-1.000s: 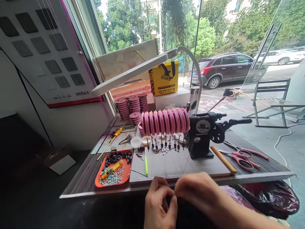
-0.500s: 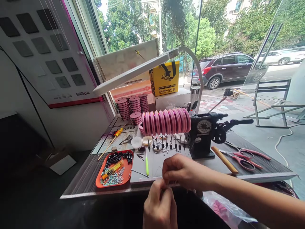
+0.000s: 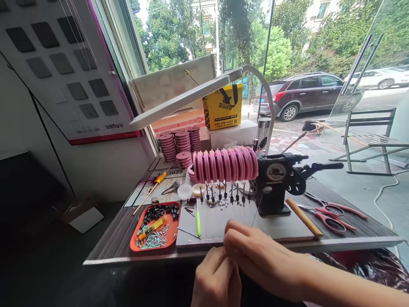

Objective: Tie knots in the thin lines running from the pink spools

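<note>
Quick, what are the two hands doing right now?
Left hand: fingers curled shut, pinching something too small to make out.
Right hand: fingers pinched against the left hand; what it holds cannot be told.

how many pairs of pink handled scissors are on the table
2. Both lie on the right part of the table, right of the black winding machine: the nearer scissors beside the wooden stick, the farther scissors just behind them.

The tabletop [image 3: 108, 243] is showing dark, streaked wood grain under a smooth matt grey mat [image 3: 281, 226]. Glossy pink plastic spools [image 3: 225, 164] are gleaming beside a black metal winder [image 3: 275, 183]; a plain wooden stick [image 3: 304, 218] is lying near plastic-handled scissors [image 3: 332, 217].
</note>
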Demonstrator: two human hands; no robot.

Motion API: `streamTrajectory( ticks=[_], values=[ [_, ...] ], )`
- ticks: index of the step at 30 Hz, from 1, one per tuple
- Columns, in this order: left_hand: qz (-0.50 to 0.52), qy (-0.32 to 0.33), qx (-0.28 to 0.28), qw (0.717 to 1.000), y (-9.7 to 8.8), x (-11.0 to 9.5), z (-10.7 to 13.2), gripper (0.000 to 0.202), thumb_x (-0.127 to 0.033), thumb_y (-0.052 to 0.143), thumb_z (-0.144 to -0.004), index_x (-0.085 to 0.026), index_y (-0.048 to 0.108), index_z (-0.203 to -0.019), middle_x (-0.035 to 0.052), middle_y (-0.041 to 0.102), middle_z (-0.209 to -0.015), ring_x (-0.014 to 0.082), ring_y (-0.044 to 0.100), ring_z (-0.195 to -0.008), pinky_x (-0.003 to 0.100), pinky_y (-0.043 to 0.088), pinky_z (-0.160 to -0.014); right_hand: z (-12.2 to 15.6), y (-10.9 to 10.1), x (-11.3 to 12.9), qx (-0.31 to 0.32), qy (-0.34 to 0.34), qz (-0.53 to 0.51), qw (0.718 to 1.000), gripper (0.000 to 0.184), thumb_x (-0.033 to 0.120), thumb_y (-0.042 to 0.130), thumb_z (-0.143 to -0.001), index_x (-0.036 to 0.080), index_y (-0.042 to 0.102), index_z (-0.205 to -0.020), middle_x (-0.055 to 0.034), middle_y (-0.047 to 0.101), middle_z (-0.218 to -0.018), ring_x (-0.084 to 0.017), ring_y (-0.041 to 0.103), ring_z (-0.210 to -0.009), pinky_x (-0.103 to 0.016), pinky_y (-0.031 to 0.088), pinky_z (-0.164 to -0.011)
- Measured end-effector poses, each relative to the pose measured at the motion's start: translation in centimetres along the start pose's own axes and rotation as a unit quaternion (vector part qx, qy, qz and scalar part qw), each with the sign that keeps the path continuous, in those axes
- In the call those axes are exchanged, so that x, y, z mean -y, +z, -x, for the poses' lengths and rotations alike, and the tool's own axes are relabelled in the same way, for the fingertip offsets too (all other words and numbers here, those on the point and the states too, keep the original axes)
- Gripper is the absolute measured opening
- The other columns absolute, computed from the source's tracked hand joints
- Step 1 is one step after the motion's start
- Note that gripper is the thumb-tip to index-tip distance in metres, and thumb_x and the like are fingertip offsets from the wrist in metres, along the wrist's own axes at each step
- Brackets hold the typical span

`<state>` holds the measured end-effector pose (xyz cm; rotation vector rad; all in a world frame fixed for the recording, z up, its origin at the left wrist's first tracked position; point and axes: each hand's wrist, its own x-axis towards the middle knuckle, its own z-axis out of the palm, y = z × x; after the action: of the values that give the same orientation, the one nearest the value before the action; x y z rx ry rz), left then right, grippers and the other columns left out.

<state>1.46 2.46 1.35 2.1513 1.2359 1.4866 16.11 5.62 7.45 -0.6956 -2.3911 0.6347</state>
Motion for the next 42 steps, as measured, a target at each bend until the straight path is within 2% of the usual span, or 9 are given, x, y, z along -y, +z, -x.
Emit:
streamTrajectory(
  ticks=[5,10,16,23,28,31,34,38,42],
  values=[
    [0.148,-0.201,0.091,0.964,-0.6,-0.4,-1.6,0.016,-0.009,0.060,-0.067,-0.019,0.064,-0.056,0.0044,0.065,-0.065,0.0181,0.055,-0.062,0.027,0.037,-0.058,2.3,1.5,-0.7,-0.040,-0.137,0.195,0.970,0.019,0.004,0.041,-0.081,0.019,0.051,-0.075,-0.0016,0.054,-0.072,-0.014,0.047,-0.061,-0.026,0.039,-0.053],
    [0.311,-0.481,0.192,0.797,-0.9,-0.3,-3.4,0.002,-0.014,0.060,-0.052,-0.015,0.061,-0.050,0.0000,0.059,-0.060,0.0097,0.043,-0.051,0.022,0.026,-0.046,3.6,2.3,-1.6,-0.039,-0.220,0.315,0.922,0.020,0.004,0.044,-0.085,0.015,0.060,-0.079,-0.0001,0.055,-0.061,-0.014,0.045,-0.051,-0.030,0.036,-0.049],
    [0.371,-0.547,0.244,0.710,-0.8,0.1,-4.0,0.005,-0.013,0.058,-0.043,-0.014,0.061,-0.046,-0.0058,0.047,-0.040,0.0037,0.029,-0.034,0.022,0.014,-0.038,3.7,2.4,-1.5,-0.068,-0.233,0.303,0.922,0.029,0.001,0.038,-0.088,0.010,0.064,-0.082,-0.0018,0.057,-0.057,-0.013,0.047,-0.048,-0.029,0.039,-0.048],
    [0.391,-0.559,0.257,0.685,-1.1,0.0,-4.2,0.006,-0.013,0.056,-0.044,-0.014,0.060,-0.047,-0.0085,0.040,-0.037,0.0025,0.024,-0.035,0.020,0.011,-0.039,4.2,2.8,-1.7,-0.069,-0.223,0.285,0.930,0.029,0.002,0.037,-0.090,0.010,0.064,-0.084,-0.0028,0.058,-0.059,-0.014,0.049,-0.051,-0.031,0.042,-0.054],
    [0.361,-0.515,0.252,0.735,-1.2,-0.3,-4.1,0.003,-0.014,0.058,-0.047,-0.015,0.061,-0.047,-0.0032,0.052,-0.048,0.0046,0.032,-0.039,0.022,0.018,-0.041,3.8,2.0,-1.0,-0.017,-0.223,0.242,0.944,0.045,0.012,0.021,-0.100,0.017,0.061,-0.078,-0.0028,0.064,-0.066,-0.015,0.051,-0.058,-0.031,0.043,-0.059],
    [0.322,-0.461,0.251,0.788,-1.5,-0.5,-4.0,0.005,-0.013,0.057,-0.051,-0.015,0.062,-0.050,-0.0020,0.055,-0.054,0.0072,0.037,-0.043,0.023,0.020,-0.042,3.3,1.7,-0.5,-0.035,-0.155,0.126,0.979,0.050,0.026,0.018,-0.102,0.019,0.054,-0.068,-0.0004,0.062,-0.061,-0.013,0.047,-0.058,-0.028,0.042,-0.059],
    [0.304,-0.410,0.241,0.825,-2.0,-0.8,-3.8,0.005,-0.014,0.058,-0.056,-0.016,0.060,-0.052,-0.0024,0.051,-0.055,0.0095,0.040,-0.049,0.024,0.025,-0.046,2.9,1.8,-0.6,-0.086,-0.050,-0.026,0.995,0.040,0.035,0.035,-0.100,0.019,0.057,-0.071,-0.0001,0.061,-0.062,-0.013,0.049,-0.059,-0.024,0.041,-0.057],
    [0.224,-0.277,0.150,0.922,-1.9,-1.2,-2.9,0.015,-0.022,0.062,-0.071,-0.015,0.063,-0.058,0.0029,0.053,-0.073,0.0134,0.047,-0.063,0.024,0.034,-0.055,2.3,1.7,-0.8,-0.148,0.152,-0.255,0.943,0.030,0.044,0.056,-0.088,0.017,0.064,-0.077,-0.0019,0.061,-0.067,-0.015,0.054,-0.062,-0.023,0.042,-0.056],
    [0.029,-0.106,0.023,0.994,-0.3,-0.5,-0.8,0.017,-0.013,0.057,-0.078,-0.016,0.067,-0.065,0.0051,0.055,-0.074,0.0116,0.047,-0.051,0.024,0.034,-0.046,1.0,1.2,-0.6,-0.161,0.210,-0.393,0.880,0.035,0.049,0.064,-0.078,0.015,0.061,-0.071,-0.0021,0.062,-0.067,-0.015,0.054,-0.065,-0.025,0.043,-0.062]
  ],
)
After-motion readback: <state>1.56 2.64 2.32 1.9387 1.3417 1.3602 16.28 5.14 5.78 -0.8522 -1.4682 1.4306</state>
